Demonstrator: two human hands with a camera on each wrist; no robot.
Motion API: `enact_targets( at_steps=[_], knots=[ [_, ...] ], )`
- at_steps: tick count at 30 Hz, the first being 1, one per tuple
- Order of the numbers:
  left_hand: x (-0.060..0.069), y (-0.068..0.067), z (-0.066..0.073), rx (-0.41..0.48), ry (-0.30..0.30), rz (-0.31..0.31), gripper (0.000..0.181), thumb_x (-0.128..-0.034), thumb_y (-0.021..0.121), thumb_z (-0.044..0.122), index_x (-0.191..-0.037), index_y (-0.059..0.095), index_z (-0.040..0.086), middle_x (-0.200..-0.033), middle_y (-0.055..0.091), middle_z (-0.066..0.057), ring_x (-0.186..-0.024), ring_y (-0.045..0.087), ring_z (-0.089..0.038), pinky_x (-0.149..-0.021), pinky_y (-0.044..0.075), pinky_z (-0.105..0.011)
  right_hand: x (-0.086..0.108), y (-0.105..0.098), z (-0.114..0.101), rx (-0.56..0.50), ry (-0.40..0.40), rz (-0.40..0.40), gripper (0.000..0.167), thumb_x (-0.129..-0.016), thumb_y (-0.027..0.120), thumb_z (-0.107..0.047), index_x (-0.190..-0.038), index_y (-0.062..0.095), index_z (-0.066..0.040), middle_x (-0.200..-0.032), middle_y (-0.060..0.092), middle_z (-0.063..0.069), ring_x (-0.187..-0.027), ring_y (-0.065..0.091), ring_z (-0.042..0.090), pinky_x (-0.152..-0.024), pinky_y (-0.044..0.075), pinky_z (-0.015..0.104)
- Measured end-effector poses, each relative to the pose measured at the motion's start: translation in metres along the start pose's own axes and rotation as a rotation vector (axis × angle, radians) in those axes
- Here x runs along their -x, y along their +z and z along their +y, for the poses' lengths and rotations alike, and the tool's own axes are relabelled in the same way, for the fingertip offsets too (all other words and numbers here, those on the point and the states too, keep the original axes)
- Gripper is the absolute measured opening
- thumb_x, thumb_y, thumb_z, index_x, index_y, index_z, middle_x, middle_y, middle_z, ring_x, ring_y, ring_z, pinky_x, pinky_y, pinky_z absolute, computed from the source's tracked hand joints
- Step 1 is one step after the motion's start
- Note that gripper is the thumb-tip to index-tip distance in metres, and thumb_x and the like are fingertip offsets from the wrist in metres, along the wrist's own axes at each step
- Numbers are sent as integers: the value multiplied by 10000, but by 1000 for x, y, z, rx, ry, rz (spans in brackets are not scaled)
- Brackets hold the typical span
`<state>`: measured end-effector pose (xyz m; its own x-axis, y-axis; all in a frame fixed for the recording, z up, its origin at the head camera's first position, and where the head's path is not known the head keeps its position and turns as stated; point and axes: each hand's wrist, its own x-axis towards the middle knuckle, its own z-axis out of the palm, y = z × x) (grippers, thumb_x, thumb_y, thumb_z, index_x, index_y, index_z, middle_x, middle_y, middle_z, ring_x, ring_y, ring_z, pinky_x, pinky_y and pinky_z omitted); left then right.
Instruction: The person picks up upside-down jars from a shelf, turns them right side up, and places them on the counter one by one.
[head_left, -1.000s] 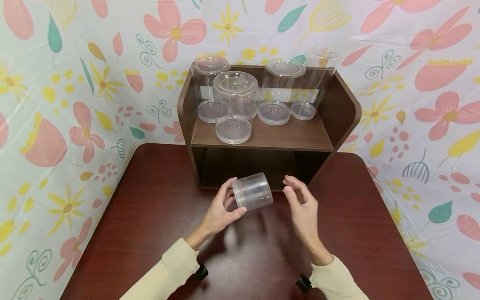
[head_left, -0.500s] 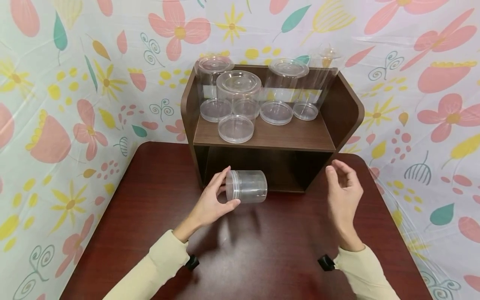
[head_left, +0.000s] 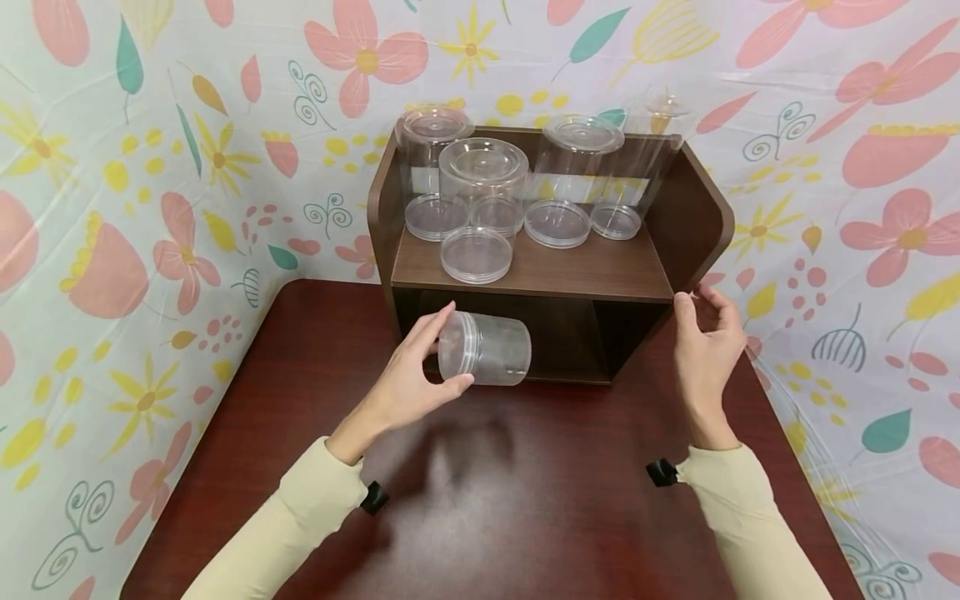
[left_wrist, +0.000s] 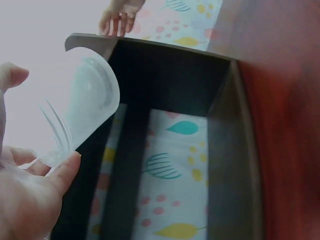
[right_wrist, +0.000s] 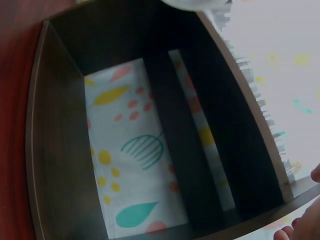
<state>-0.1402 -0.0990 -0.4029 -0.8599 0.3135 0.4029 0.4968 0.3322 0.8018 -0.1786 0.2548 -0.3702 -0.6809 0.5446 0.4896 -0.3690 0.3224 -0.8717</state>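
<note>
well, from the head, the left hand (head_left: 405, 379) grips a clear jar (head_left: 498, 352) round its ringed left end, thumb on the near side and fingers on the far side. the jar lies sideways in the air above the red-brown table (head_left: 525, 500), before the lower opening (head_left: 566, 337) of a brown shelf unit (head_left: 570, 271). the right hand (head_left: 708, 358) is at the front edge of the unit's right side panel (head_left: 690, 208), fingers bent; whether they pinch the panel or only touch it i cannot tell. several clear containers (head_left: 480, 192) stand on the upper board (head_left: 630, 275).

from the left wrist, the jar looks pale and washed out, held at one end, and the right hand shows beyond it, fingertips at the panel's edge.

from the right wrist, the inside of the shelf unit fills most of the view, with parts of the right hand by the panel at lower right; a pale rounded thing at the top is too cropped to name
</note>
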Motion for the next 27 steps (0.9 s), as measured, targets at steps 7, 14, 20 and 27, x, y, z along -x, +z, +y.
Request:
enact_targets(
  at_steps=[7,14,20,27],
  knots=[
    [-12,-11,15,-143,14,-47,918,-852,806,309,-1622,337,134,-1505,470,-4,-1294,525,-174,-1102,426,-414,-22,8,23,23,-4,-6,313,-939,720,-111,-1171,690,98,-974,636,-85,-877,616,41,-813,483,188],
    [-20,-9,26,-185,11,-91,913,-851,811,345,-1611,359,120,-1519,450,27,-1323,489,-154,-1122,402,-411,-24,15,17,37,-37,-22,228,-923,721,-90,-1028,701,112,-844,617,-122,-802,582,24,-730,465,161],
    [-24,0,25,-216,-31,-127,927,-837,821,383,-1602,379,105,-1498,465,19,-1302,492,-158,-1092,430,-397,-22,18,13,48,-31,-18,172,-910,712,-79,-947,691,88,-791,612,-110,-752,563,28,-710,456,147],
    [-26,11,15,-315,-62,-149,934,-824,822,434,-1594,402,112,-1478,485,5,-1300,490,-172,-1081,438,-400,-20,21,12,62,-31,-20,218,-935,656,-30,-985,636,181,-801,566,-89,-728,529,11,-725,454,159]
  ],
)
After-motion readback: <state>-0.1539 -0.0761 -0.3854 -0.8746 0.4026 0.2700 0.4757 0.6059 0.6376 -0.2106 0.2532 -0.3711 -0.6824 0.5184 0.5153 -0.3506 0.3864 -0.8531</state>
